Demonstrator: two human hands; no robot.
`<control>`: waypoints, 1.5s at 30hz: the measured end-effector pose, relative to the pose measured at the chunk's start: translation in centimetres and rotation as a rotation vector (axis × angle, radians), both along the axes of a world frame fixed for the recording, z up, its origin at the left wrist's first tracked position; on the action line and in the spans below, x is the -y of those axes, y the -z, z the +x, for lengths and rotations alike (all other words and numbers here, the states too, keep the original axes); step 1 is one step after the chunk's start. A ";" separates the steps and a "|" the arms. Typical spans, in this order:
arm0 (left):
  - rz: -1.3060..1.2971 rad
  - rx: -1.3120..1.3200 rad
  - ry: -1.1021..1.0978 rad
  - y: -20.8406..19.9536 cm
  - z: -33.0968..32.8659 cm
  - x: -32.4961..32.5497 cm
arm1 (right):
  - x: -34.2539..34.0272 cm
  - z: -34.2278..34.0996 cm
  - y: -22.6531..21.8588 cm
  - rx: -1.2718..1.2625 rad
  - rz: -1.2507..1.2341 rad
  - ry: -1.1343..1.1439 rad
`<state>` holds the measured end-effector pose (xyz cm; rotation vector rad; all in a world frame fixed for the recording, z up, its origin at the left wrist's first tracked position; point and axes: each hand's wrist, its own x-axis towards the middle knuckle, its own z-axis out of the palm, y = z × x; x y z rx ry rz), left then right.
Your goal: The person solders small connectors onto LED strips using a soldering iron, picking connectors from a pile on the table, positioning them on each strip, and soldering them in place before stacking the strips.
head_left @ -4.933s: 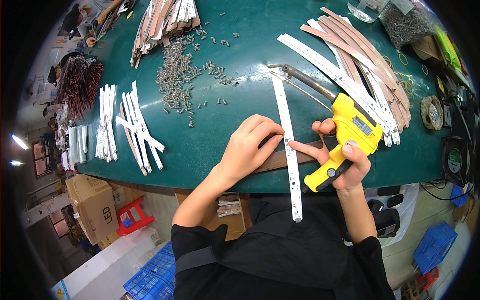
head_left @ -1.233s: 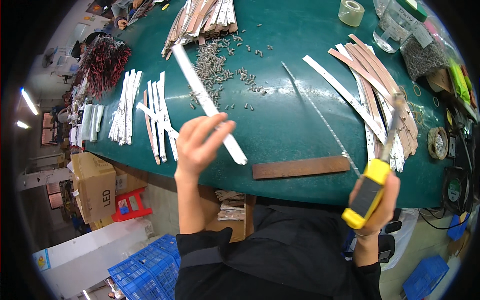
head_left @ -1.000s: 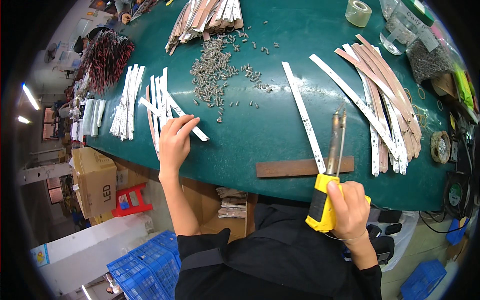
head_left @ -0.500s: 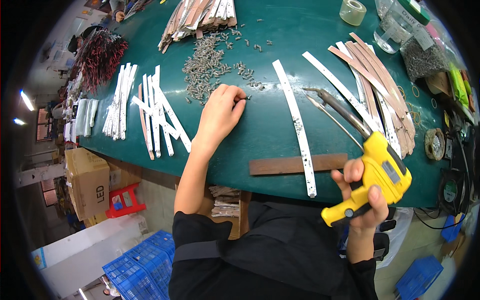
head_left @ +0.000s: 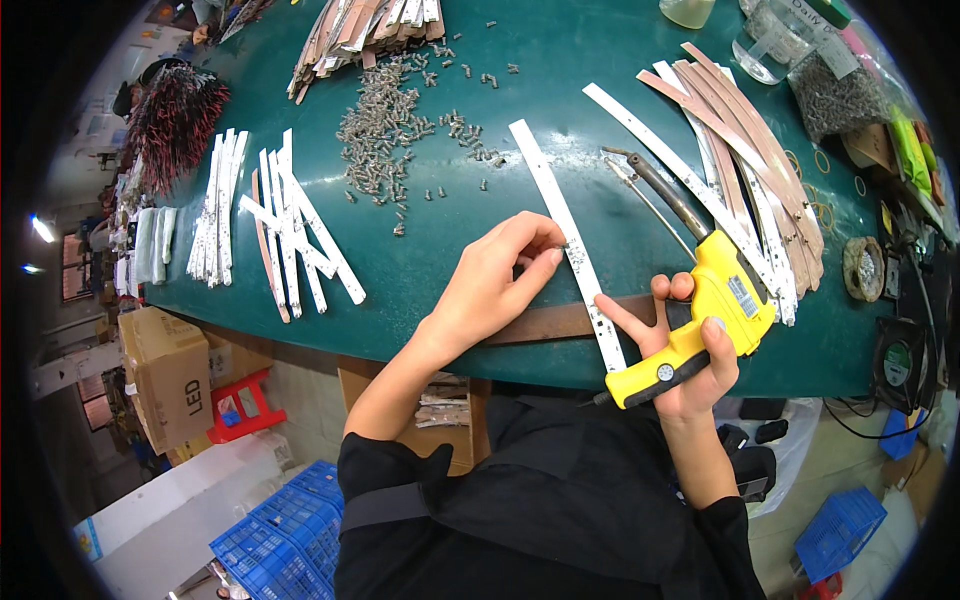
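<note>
My left hand is closed in a pinch at the middle of a white LED strip board. A small metal part shows at its fingertips, against the board. My right hand grips a yellow soldering gun by its handle. One finger of that hand reaches out to touch the board's near half. The gun's dark tip and thin feed tube point away from me, just right of the board. Under the board's near part lies a brown wooden bar.
Small metal parts lie heaped on the green table. Strip boards lie at left, at the back and at right. A bag of metal parts and a round tin stand at right.
My left hand has moved from the heap of metal parts toward me and right, to the board. My right hand has shifted left with the soldering gun, one finger now on the board.
</note>
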<state>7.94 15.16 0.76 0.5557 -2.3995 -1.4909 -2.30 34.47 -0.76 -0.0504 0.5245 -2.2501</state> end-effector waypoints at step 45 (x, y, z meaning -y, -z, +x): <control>-0.370 -0.137 -0.043 2.0 -1.1 -0.1 | -3.5 -2.2 -5.5 -0.471 0.444 -0.107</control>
